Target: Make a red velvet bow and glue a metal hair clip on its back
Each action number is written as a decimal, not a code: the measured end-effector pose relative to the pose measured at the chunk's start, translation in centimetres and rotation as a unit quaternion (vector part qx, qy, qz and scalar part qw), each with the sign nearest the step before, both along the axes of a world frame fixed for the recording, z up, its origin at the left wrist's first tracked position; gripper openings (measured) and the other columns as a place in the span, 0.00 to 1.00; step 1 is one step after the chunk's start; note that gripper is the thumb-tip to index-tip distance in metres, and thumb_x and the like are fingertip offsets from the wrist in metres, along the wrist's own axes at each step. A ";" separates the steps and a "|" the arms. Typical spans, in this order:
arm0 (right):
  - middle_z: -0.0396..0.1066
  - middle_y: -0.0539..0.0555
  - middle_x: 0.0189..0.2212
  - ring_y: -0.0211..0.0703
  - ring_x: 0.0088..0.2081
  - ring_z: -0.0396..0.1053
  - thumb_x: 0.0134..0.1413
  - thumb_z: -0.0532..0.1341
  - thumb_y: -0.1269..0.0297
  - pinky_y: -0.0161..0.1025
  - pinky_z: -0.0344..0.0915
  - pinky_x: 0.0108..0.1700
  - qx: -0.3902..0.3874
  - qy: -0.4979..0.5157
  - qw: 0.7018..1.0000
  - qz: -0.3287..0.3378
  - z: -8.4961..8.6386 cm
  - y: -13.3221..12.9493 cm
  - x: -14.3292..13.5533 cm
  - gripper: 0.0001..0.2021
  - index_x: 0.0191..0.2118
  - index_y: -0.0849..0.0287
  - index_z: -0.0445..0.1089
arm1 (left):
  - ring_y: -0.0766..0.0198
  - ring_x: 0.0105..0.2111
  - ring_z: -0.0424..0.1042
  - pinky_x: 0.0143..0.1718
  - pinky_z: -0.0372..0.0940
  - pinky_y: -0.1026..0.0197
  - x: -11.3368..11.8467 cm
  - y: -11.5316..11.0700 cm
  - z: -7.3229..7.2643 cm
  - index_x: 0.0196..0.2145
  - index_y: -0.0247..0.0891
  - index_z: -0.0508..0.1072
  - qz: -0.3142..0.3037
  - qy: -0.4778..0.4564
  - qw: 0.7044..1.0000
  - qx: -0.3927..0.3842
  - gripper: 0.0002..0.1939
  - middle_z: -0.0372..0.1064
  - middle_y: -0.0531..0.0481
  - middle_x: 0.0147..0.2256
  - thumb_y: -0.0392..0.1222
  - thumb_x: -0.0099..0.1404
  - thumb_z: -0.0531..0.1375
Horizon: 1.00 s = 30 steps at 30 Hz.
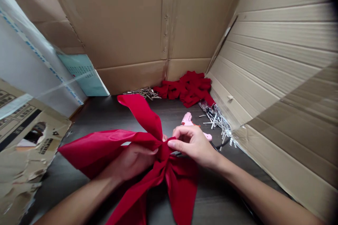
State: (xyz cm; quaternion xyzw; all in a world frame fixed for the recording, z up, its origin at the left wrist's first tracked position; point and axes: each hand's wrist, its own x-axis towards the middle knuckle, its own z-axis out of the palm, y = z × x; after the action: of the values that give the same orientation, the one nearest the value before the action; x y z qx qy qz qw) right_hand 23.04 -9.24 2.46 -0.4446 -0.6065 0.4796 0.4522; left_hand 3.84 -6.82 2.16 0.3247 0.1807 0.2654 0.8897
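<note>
A large red fabric bow [142, 112] is held up over the dark table, its loops and tails spreading left, up and down toward me. My left hand [136, 161] is closed around it just left of its centre, with some fingers hidden behind the cloth. At the middle band, my right hand [192, 144] pinches the edge of the red fabric between thumb and forefinger. Just beyond that hand lies a pink glue gun [187, 119], partly covered by it.
Red fabric pieces [190, 88] are heaped at the back. Silver twist ties [218, 119] lie along the right, more [145, 93] at the back. Cardboard walls [126, 17] enclose the dark table [100, 112]. A light blue booklet [81, 72] leans at the left, near torn cardboard [23, 161].
</note>
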 end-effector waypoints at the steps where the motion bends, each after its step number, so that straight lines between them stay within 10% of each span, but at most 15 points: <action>1: 0.62 0.47 0.18 0.33 0.20 0.55 0.45 0.68 0.50 0.33 0.51 0.23 -0.004 0.002 1.000 0.003 -0.1 0.0 -0.1 0.19 0.22 0.60 0.65 | 0.52 0.46 0.73 0.51 0.62 0.55 0.0 0.0 -0.1 0.33 0.34 0.78 -0.002 0.010 1.000 0.003 0.11 0.78 0.46 0.36 0.30 0.50 0.62; 30: 0.65 0.49 0.19 0.35 0.22 0.58 0.50 0.64 0.58 0.33 0.54 0.24 0.047 -0.026 0.998 -0.043 -0.8 -0.1 -0.8 0.13 0.22 0.60 0.66 | 0.65 0.24 0.72 0.37 0.67 0.60 0.5 -0.3 0.3 0.31 0.33 0.80 0.111 0.127 0.985 -0.024 0.07 0.75 0.50 0.23 0.33 0.51 0.70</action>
State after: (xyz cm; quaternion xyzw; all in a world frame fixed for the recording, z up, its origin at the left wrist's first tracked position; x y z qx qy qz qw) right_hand 22.28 -9.30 1.68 -0.4607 -0.6201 0.4186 0.4774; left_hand 4.30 -7.13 2.48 0.3124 0.3336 0.3142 0.8321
